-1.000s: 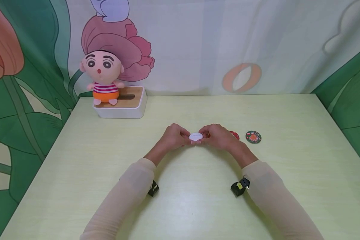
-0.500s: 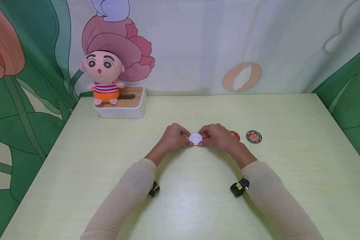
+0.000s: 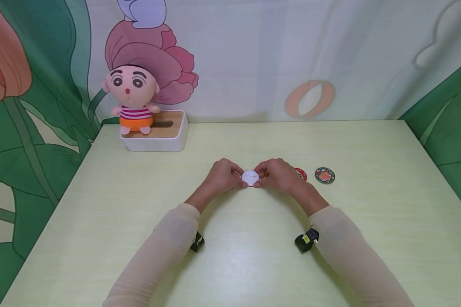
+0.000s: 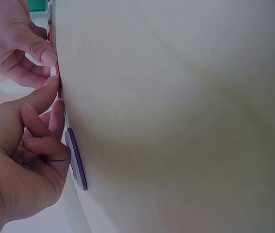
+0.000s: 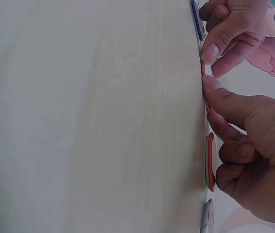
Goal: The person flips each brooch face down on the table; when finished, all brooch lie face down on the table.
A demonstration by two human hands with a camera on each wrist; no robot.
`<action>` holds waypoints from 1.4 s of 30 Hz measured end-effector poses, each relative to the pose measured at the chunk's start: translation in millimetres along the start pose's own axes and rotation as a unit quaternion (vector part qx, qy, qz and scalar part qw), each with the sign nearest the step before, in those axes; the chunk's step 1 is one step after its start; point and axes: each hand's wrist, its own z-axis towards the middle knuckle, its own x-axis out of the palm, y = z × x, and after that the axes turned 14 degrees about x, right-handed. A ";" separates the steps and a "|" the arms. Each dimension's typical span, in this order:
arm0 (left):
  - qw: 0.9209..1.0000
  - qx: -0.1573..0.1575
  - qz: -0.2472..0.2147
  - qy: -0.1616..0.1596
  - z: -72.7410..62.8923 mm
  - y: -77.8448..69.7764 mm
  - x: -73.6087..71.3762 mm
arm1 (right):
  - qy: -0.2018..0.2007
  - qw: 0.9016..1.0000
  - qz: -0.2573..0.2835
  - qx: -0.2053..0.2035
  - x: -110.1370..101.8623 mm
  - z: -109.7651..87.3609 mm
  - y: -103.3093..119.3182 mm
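The left hand (image 3: 223, 175) and the right hand (image 3: 278, 174) meet near the middle of the worktop (image 3: 246, 256), pinching one round white-faced disc (image 3: 250, 178) from opposite sides. The grip of each hand is clamped on its edge, thumb on the near side and fingers beyond. A thin dark line crosses the disc's white upper face, and both wrist views show red along its edge. It is held low, close to the worktop; whether it touches the surface is hard to tell.

Just beside the right hand and partly hidden by it lies a red disc (image 3: 301, 173). Farther right, apart from both hands, a dark green disc (image 3: 325, 175) with a red-orange design lies on the worktop. The left wrist view shows a purple-edged disc (image 4: 77, 159) next to the curled lower fingers of the left hand.

At the back left corner, a plush doll (image 3: 134, 98) in a striped top and orange shorts sits on a white tissue box (image 3: 155, 144) with a wooden lid. Behind the worktop hangs a flower-patterned curtain (image 3: 230, 59).
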 end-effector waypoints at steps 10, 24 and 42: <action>0.999 0.023 0.036 0.001 1.5 2.3 0.3 | -0.002 1.000 -0.012 -0.005 0.2 -2.3 1.5; 0.998 0.033 0.054 0.015 -1.5 2.9 -3.8 | -0.008 1.000 -0.020 -0.009 1.2 -2.1 2.8; 0.997 0.064 0.023 0.022 -0.3 -14.2 6.7 | -0.082 0.996 -0.021 -0.032 -17.4 -24.0 -19.4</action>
